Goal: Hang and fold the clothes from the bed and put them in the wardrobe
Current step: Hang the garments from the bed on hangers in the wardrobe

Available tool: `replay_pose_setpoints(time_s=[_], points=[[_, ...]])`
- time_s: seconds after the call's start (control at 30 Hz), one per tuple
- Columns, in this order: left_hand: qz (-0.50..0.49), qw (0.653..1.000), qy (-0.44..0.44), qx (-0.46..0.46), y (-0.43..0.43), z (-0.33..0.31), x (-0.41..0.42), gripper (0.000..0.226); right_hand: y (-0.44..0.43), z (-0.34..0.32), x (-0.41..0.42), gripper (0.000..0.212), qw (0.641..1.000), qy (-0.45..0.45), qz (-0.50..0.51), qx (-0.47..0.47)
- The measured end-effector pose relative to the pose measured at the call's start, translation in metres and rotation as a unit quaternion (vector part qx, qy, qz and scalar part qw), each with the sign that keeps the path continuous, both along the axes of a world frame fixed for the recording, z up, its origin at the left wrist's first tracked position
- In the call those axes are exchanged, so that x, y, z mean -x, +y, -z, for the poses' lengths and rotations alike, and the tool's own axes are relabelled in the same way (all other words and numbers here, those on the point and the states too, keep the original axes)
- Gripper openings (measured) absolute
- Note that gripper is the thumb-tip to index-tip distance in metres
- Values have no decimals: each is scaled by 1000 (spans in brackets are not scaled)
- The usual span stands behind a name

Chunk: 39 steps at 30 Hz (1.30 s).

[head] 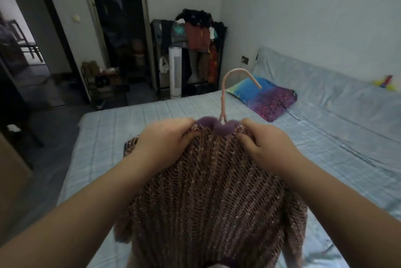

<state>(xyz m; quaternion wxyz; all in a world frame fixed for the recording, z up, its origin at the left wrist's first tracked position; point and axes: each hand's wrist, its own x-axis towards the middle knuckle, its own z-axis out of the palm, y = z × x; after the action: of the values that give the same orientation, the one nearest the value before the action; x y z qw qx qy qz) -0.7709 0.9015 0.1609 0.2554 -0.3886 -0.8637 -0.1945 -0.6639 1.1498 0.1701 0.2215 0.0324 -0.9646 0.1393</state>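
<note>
One brown knitted sweater [208, 181] sits on a pink hanger [223, 98] over the bed's [130, 120] near edge. Its length runs away from us, hook at the far end. Our left hand [167, 139] and right hand [267, 146] each pinch a shoulder. We judge the hanging nearly done; next it needs carrying to the wardrobe.

One sweater [208, 191], one hanger [222, 100], one pillow [264, 98].

Colourful pillow [263, 98]; white tower fan [175, 72] (upright); shoe rack [104, 82] by the doorway.
</note>
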Motion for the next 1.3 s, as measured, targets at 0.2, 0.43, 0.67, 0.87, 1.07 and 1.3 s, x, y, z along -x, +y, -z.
replay_pose_setpoints(time_s=[0.2, 0.43, 0.67, 0.87, 1.07, 1.3], points=[[23, 971, -232, 57, -54, -67, -15, 36, -23, -50, 3, 17, 987, 133, -24, -91], [41, 958, -283, 19, -50, -109, -63, 33, -17, -91, -4, 23, 970, 196, -107, -98], [-150, 988, -8, 29, -26, -140, -116, 19, 43, -107, -22, 21, 977, 99, -191, 5], [-236, 969, 44, 47, -4, -144, -168, 29, 47, -94, -30, 12, 959, 120, -246, 70], [-297, 942, -155, 28, -68, -139, -232, 42, -21, -87, -35, 22, 940, 102, -320, 61], [-411, 883, -226, -11, -158, -79, -350, 37, -136, -49, -63, 32, 883, 41, -465, 50]])
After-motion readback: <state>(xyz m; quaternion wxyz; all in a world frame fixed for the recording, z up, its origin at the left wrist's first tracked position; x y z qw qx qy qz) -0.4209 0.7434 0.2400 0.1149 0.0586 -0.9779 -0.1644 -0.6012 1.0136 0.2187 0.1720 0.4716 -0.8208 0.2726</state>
